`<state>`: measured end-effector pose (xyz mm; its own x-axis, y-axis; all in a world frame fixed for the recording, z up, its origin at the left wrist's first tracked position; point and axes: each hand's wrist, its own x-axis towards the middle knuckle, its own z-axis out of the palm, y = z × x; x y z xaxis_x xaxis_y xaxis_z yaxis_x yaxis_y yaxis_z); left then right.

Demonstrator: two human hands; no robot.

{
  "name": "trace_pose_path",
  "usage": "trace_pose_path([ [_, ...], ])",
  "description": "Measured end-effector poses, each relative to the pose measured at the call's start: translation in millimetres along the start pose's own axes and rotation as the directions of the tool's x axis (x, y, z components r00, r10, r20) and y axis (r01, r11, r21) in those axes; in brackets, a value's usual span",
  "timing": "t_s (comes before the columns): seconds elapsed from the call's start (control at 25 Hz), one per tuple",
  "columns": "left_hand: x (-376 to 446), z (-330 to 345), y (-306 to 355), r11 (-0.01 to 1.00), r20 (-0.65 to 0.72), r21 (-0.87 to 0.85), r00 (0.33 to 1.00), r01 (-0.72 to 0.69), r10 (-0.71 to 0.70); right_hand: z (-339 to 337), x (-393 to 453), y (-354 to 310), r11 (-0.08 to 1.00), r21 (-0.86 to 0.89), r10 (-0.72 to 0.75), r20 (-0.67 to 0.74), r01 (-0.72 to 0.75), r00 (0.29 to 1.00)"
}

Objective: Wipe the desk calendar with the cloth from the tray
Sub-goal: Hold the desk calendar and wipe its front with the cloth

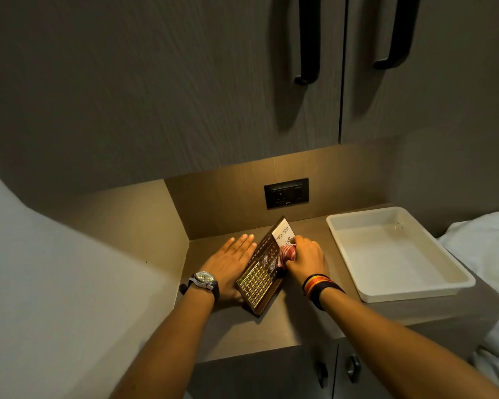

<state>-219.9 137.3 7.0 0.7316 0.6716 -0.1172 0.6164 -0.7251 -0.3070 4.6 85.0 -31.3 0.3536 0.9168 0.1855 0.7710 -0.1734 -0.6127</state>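
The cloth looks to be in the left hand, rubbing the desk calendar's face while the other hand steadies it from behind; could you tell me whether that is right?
Not quite: the head view shows the red-and-white cloth in the right hand, rubbing the desk calendar, while the left hand steadies it from behind.

From my remote seat, most of the cloth (287,252) sat hidden under the right hand (306,256), only a red-and-white bunch showing. That hand also covered the lower part of the white note (283,232), so I could read just "To Do". The calendar (261,272) printing was too small and glare-struck for me to read. Its back was hidden behind the left hand (231,260). The cupboard handles (307,38) were cut off by the top edge.
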Motion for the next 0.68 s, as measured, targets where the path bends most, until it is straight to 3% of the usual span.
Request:
trace_pose_path([
  [0.52,6,-18,58,0.947,0.027,-0.279,0.988,0.156,-0.155,-6,1,18,0.981,0.147,0.133,-0.013,-0.130,0.991],
  [0.68,9,-15,62,0.883,0.059,-0.421,0.978,0.205,-0.199,12,-10,17,0.985,0.171,0.026,-0.003,-0.025,1.000],
])
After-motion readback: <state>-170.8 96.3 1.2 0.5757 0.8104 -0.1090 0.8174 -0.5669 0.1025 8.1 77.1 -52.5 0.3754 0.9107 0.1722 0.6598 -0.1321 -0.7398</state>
